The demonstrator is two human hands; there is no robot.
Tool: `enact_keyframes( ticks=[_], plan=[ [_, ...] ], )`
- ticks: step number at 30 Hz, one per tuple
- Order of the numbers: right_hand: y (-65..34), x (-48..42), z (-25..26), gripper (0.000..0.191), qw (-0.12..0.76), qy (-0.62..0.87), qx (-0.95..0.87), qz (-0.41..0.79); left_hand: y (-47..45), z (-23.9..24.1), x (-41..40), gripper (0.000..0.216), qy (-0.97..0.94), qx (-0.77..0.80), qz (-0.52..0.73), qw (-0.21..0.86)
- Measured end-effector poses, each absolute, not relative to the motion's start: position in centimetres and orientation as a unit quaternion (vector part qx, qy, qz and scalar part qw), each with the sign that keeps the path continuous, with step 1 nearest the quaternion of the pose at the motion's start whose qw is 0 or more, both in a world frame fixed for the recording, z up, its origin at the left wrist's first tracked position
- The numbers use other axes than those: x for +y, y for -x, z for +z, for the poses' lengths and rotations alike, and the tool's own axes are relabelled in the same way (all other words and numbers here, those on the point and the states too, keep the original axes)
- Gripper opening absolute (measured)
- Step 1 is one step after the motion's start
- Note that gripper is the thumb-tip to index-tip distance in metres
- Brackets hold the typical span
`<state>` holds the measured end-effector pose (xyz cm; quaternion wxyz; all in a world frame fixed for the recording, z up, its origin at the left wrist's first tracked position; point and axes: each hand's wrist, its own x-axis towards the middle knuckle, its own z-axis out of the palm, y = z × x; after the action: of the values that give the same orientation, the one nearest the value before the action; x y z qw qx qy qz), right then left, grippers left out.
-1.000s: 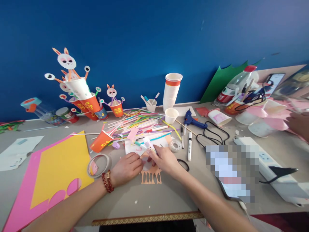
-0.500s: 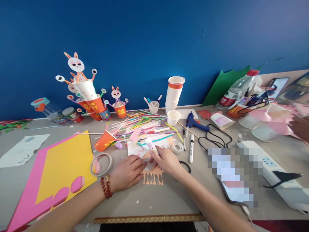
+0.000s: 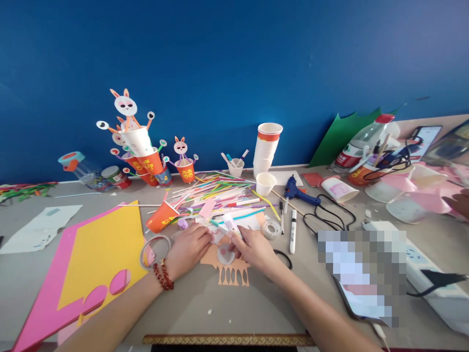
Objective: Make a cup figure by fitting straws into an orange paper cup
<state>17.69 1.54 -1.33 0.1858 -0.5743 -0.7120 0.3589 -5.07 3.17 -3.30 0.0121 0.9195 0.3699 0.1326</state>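
Note:
In my right hand [image 3: 256, 249] is a white patterned glue stick [image 3: 230, 225], gripped with its upper end leaning left. Below those fingers a pale round paper disc [image 3: 225, 255] with faint pink marks lies on an orange paper sheet [image 3: 232, 275] with a row of cut-out shapes along its front edge. My left hand [image 3: 192, 240] is left of the disc, its fingers drawn together at the edge of a white paper [image 3: 219, 237]; what is between the fingertips is too small to make out. A small purple cap-like piece [image 3: 182, 224] lies beyond my left hand.
Loose paper straws or sticks [image 3: 220, 190] are heaped behind my hands. To the right lie clear tape [image 3: 271, 229], a white marker [image 3: 293, 231], a blue glue gun [image 3: 300, 190] and a power strip [image 3: 388, 234]. Rabbit cups [image 3: 149, 164] stand back left; another person's hand [image 3: 459, 203] is far right.
My left hand has lifted off the disc and moved up and left to the white paper, uncovering the disc. My right hand still holds the glue stick. The view has shifted slightly.

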Motion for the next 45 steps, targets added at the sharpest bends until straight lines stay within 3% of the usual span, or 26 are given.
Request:
enact_keyframes(
  ticks=[8,17,20,27,30,35,45],
  plan=[
    [-17.7,1.5,-1.3,0.036,0.187,0.57,-0.717,0.355,4.8,-4.2,2.5,0.013,-0.93,0.34,0.111,-0.086],
    [-17.7,1.6,-1.5,0.034,0.185,0.571,-0.719,0.351,5.0,-4.9,2.5,0.013,-0.929,0.329,0.151,-0.077],
    [-17.6,1.6,-1.3,0.037,0.184,0.571,-0.72,0.348,4.9,-4.6,2.5,0.013,-0.914,0.359,0.191,-0.017],
    [-17.5,1.3,-1.5,0.035,0.196,0.57,-0.734,0.313,3.6,-2.2,3.0,0.014,-0.769,0.474,0.355,0.239],
    [-17.3,0.7,-1.3,0.03,0.203,0.565,-0.756,0.261,3.1,-1.8,3.4,0.015,-0.713,0.485,0.424,0.278],
    [-16.8,-0.2,-1.0,0.028,0.159,0.55,-0.773,0.275,3.2,-1.2,2.9,0.012,-0.7,0.485,0.488,0.192],
    [-16.6,-0.4,-1.6,0.03,0.162,0.544,-0.773,0.283,3.0,-1.1,1.4,0.02,-0.775,0.392,0.491,0.062]
  ],
)
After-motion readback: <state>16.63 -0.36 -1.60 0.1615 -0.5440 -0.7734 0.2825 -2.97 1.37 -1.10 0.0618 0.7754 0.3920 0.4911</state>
